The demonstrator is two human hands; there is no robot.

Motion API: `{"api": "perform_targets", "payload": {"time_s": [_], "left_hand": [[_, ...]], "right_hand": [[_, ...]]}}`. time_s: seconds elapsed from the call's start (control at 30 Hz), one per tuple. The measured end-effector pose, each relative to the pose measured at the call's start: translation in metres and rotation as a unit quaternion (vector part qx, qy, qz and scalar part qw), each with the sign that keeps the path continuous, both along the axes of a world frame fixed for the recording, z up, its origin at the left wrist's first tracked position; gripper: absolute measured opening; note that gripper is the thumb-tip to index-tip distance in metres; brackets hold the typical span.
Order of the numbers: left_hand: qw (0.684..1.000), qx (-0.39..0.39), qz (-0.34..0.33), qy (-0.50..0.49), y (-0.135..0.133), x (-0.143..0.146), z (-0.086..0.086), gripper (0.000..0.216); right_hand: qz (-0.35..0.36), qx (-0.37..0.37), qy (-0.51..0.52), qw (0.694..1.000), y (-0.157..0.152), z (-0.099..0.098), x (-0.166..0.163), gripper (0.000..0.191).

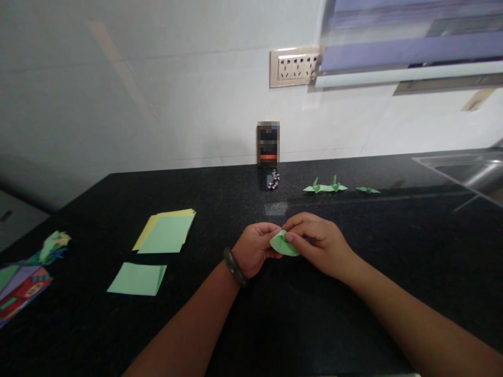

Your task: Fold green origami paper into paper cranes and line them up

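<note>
A small folded piece of light green paper [283, 245] is pinched between both my hands just above the black countertop [353, 314]. My left hand [253, 248], with a dark bangle on the wrist, grips its left side with closed fingers. My right hand [318, 243] presses its right side, the fingers curled over the paper.
A stack of green and yellow paper sheets [167, 230] and a single green sheet [137, 278] lie to the left. Coloured paper and folded pieces [27, 272] sit at the far left edge. Folded green paper figures [326, 187] stand behind, near a propped phone [268, 144]. A sink [471, 173] lies at the right.
</note>
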State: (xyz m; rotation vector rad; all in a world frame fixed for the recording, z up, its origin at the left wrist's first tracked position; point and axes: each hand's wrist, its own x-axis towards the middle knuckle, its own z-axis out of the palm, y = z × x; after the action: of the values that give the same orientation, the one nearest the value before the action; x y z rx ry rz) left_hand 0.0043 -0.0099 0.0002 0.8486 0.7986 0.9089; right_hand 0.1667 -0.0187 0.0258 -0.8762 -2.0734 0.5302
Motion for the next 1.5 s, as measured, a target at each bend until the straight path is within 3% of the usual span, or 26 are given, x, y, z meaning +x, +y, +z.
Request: {"api": "perform_targets", "payload": {"time_s": [0.1,0.2,0.3,0.5,0.67,0.8,0.93,1.07,1.27,1.5], "left_hand": [[1.0,0.008,-0.004,0.001,0.003,-0.004,-0.001,0.029],[1.0,0.015,-0.012,0.0,0.004,-0.008,0.001,0.038],[1.0,0.008,-0.023,0.006,0.005,-0.01,0.002,0.042],[0.999,0.001,0.036,-0.012,0.005,-0.004,0.003,0.029],[0.998,0.003,0.044,-0.041,0.001,-0.001,0.008,0.036],[0.998,0.05,-0.011,-0.032,-0.004,0.002,0.007,0.03],[0.998,0.067,0.013,0.0,-0.005,0.005,0.004,0.022],[0.995,0.061,0.048,0.056,-0.003,0.007,0.003,0.022],[0.989,0.04,0.065,0.126,-0.001,0.007,0.001,0.013],[0.981,0.051,0.028,0.188,-0.004,0.008,0.008,0.005]], "right_hand": [[-0.042,-0.148,0.075,0.985,0.002,-0.004,-0.003,0.007],[-0.031,-0.349,0.157,0.924,0.002,-0.008,-0.006,0.023],[0.001,-0.467,0.193,0.863,-0.001,-0.011,-0.011,0.022],[-0.005,-0.543,0.293,0.787,-0.004,-0.013,-0.019,0.02],[-0.065,-0.539,0.36,0.759,0.002,-0.014,-0.017,0.017],[-0.104,-0.519,0.378,0.76,0.004,-0.016,-0.017,0.016],[-0.122,-0.505,0.358,0.776,0.004,-0.02,-0.019,0.018],[-0.114,-0.489,0.312,0.807,0.003,-0.023,-0.018,0.023],[-0.094,-0.396,0.195,0.892,0.01,-0.017,-0.006,0.021],[-0.037,-0.376,0.155,0.913,0.016,-0.016,0.0,0.023]]}}
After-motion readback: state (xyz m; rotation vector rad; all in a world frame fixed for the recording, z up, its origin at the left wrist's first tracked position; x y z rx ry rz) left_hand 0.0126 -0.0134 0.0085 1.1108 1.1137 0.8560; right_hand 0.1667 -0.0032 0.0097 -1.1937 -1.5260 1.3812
